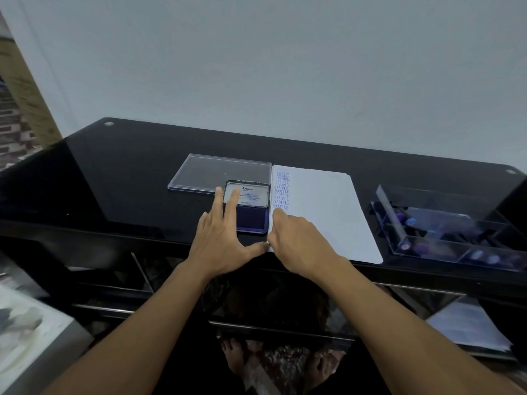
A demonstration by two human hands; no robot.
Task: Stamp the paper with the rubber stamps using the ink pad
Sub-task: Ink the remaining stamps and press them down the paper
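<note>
A stack of white paper [322, 212] lies on the black glass desk [128, 178], with blue AMENDED and SAMPLE prints down its left edge. Left of it sits the ink pad [252, 219], its lid raised and the blue pad showing. My left hand [221, 238] lies flat with straight fingers over the ink pad's left side, thumb stretched toward the paper's near left corner. My right hand [296, 238] has curled fingers and pinches the paper stack's near left corner. No stamp is in either hand.
A clear plastic lid [219, 172] lies behind the ink pad. A clear compartment box [445, 235] with several purple-handled stamps stands at the right. The desk's front edge is just under my wrists. More papers [470, 326] lie on a lower shelf at the right.
</note>
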